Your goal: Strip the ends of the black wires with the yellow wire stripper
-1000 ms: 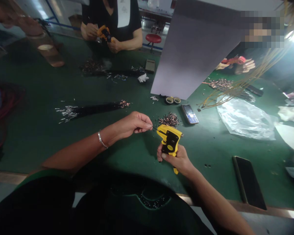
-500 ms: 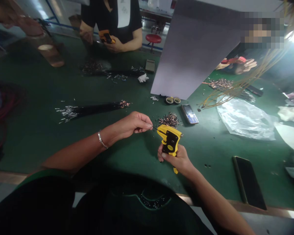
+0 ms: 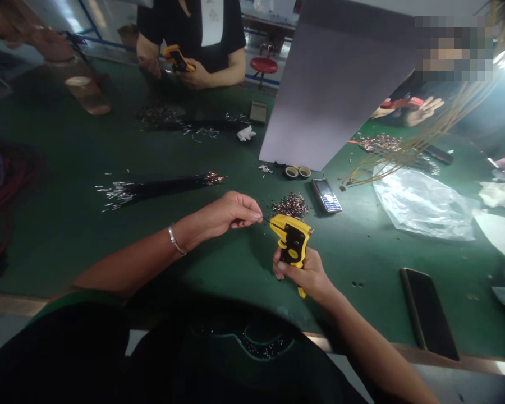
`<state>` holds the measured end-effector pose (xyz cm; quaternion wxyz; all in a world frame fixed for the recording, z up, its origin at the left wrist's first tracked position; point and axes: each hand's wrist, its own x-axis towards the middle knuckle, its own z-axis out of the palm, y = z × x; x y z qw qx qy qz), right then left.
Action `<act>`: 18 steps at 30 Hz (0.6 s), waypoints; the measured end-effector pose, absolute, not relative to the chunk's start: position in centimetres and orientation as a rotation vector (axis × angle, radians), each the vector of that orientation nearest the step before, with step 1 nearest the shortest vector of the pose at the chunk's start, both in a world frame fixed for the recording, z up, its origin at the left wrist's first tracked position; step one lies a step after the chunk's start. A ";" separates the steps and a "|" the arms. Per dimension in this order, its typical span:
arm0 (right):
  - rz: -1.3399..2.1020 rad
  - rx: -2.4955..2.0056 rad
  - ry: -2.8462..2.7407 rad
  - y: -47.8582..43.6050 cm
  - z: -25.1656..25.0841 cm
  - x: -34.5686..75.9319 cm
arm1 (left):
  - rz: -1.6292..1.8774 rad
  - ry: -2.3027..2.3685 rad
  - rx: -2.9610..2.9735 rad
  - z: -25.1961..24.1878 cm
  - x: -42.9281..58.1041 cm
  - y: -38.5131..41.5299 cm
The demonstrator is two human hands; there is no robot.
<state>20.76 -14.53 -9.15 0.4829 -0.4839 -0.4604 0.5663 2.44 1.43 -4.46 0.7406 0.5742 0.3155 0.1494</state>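
Observation:
My left hand [image 3: 238,212] pinches a thin black wire [image 3: 266,219], whose far end meets the jaws of a yellow and black wire stripper [image 3: 293,238]. Wrapped round the stripper's handle is my right hand [image 3: 305,270], holding the tool upright with its nose toward my left hand. Just behind the jaws lies a heap of small wire offcuts [image 3: 290,205]. A bundle of black wires [image 3: 164,187] rests on the green table to the left, silvery tips at one end and coppery tips at the other. The wire's end inside the jaws is hidden.
Beyond the offcuts are a keypad phone [image 3: 326,195], two tape rolls [image 3: 297,171] and a tall grey panel [image 3: 332,84]. A clear plastic bag [image 3: 423,205] and a smartphone [image 3: 429,313] lie right. Across the table, a person holds another stripper [image 3: 178,58]; a red tool [image 3: 404,103] is in another person's hands.
My hands, the wire and the stripper stay almost in place; the fingers on the handle have shifted very slightly. Across the table, the co-worker's yellow stripper has moved a little left and up.

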 end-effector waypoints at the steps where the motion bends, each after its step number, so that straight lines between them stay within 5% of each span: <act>1: 1.384 -1.180 -1.118 -14.5 -9.1 20.8 | 0.329 0.692 1.260 -4.4 2.4 1.4; 18: 1.396 -1.151 -1.063 -14.7 -9.1 20.4 | 0.324 0.710 1.270 -4.3 2.5 1.5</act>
